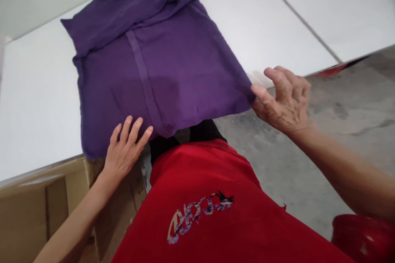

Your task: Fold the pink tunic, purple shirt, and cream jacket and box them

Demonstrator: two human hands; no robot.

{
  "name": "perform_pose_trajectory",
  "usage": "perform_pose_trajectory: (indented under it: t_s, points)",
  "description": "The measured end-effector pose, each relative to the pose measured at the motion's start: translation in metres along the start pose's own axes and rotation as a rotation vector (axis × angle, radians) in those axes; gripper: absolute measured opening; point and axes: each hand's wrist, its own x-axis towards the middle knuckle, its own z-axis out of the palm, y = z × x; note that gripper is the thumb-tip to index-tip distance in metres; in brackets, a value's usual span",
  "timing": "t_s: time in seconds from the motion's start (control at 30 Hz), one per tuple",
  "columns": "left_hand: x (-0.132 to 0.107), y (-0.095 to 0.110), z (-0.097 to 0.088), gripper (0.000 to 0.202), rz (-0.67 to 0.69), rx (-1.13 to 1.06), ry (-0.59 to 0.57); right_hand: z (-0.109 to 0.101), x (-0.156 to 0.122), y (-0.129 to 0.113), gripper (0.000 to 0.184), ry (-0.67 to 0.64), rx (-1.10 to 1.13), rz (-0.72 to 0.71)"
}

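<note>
Head view: left hand flat on purple shirt, right hand open.

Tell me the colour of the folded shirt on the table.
Plain purple shirt, best in the head view.

A red top fills the lower middle of the frame, its cloth smooth, with a slanted script print in pale, purple and black strokes. Along its upper edge, a strip of black cloth shows. The left hand and right hand are bare, and both forearms are uncovered to the frame's edges.
</note>
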Motion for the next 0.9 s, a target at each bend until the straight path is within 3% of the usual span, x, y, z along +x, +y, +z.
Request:
perform_pose_trajectory:
  t_s: [0.13,0.27,0.43,0.63,0.9]
  points:
    - [-0.021,0.001,0.01,0.078,-0.106,0.117,0.041,0.012,0.009,0.0,0.052,0.16,0.078,-0.172]
    - [-0.02,-0.003,0.017,0.085,-0.106,0.144,0.041,0.014,0.024,-0.003,0.067,0.309,0.085,-0.366]
    - [-0.018,-0.015,0.014,0.085,-0.057,0.083,-0.017,0.004,0.036,-0.009,0.065,0.306,0.089,-0.524]
    - [-0.027,-0.021,-0.005,0.068,0.04,-0.023,-0.057,0.004,0.026,-0.015,0.054,0.281,0.205,-0.497]
    - [-0.026,-0.017,-0.023,0.053,-0.139,-0.168,-0.014,-0.005,0.028,-0.027,0.043,0.21,0.35,-0.469]
